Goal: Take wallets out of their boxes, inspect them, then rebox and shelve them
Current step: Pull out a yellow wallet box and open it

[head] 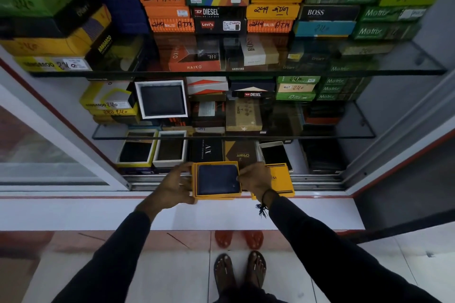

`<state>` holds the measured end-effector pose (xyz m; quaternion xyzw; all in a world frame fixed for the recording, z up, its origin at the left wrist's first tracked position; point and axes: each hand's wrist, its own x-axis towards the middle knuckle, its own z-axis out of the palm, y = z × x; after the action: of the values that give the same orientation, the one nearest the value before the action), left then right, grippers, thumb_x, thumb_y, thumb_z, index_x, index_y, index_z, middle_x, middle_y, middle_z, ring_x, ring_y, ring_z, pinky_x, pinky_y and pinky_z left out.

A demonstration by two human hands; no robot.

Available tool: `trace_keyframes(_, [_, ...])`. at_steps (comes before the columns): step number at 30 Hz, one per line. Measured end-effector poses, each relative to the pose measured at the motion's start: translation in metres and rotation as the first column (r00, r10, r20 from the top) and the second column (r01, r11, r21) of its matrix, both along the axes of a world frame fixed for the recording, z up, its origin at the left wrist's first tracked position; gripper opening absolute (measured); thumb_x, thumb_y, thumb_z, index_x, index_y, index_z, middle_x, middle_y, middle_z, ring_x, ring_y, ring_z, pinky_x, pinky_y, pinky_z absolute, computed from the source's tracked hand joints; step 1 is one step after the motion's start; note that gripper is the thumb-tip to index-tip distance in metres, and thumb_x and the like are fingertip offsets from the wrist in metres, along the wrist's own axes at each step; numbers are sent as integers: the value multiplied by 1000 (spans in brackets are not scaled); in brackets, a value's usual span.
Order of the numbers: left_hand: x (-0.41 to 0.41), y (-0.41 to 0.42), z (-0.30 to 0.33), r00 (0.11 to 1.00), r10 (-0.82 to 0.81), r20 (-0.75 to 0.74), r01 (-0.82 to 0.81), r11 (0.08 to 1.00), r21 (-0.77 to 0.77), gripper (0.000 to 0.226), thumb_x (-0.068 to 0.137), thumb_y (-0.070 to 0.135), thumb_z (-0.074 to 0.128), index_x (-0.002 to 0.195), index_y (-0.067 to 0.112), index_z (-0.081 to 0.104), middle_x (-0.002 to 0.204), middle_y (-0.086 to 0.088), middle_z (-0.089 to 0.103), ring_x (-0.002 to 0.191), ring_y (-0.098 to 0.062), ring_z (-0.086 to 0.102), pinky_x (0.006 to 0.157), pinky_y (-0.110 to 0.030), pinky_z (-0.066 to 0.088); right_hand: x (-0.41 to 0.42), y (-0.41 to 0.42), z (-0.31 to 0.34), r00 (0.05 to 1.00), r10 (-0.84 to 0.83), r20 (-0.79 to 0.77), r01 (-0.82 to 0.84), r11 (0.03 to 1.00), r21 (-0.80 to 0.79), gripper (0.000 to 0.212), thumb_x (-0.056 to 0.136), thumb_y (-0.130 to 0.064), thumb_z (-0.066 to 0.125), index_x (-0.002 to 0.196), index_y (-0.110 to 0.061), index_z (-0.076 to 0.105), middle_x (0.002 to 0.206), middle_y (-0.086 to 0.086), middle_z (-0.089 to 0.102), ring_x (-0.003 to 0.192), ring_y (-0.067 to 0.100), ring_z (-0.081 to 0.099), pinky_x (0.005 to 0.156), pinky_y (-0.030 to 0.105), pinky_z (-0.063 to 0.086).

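A dark blue wallet (218, 179) lies flat inside an open yellow box (195, 181) held over the cabinet's front sill. My left hand (176, 183) grips the box's left side. My right hand (254, 179) pinches the wallet's right edge with its fingertips. Under my right hand lies the yellow box lid (283, 179) with dark stripes, partly covered by the hand.
Glass shelves (236, 72) hold stacks of orange, green, yellow and black wallet boxes (216, 12). The bottom shelf has open boxes with wallets (170, 149) and black AX and brown boxes just behind my hands. A white ledge (98, 214) runs in front; an open sliding door (49, 150) stands left.
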<state>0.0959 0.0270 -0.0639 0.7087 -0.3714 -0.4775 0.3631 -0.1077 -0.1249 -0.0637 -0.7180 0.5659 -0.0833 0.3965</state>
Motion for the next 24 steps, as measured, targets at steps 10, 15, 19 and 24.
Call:
trace_keyframes(10, [-49,-16,-28,986,39,159,-24,995,-97,77,63,-18,82,121,23,49,103,10,61,90,-13,64,56,-15,54,4,7,-16,953,204,-224,-238,962,-135,26,78,-12,72,104,-14,71,107,8,73,101,27,69,82,36,61])
trace_keyframes(15, [-49,-15,-37,968,63,244,-40,994,-98,77,63,-3,88,128,18,54,108,5,66,96,-13,67,62,-18,59,20,3,-26,956,131,-262,-138,990,-6,54,66,-34,78,115,-18,61,120,4,60,113,28,58,90,43,55])
trace_keyframes(19, [-52,-19,-42,968,107,227,-80,989,-122,80,58,-5,87,127,17,55,115,-5,67,103,-22,68,74,-44,65,34,-18,-53,992,-37,-122,61,978,198,59,52,-42,87,103,-21,68,114,5,67,107,28,62,88,45,58])
trace_keyframes(24, [-48,-26,-52,949,85,302,-61,994,-88,88,46,19,85,128,22,54,112,-2,70,100,-23,70,70,-49,65,45,-6,-34,990,-52,-129,71,987,144,62,57,-50,79,107,-16,66,118,6,64,110,28,59,88,44,56])
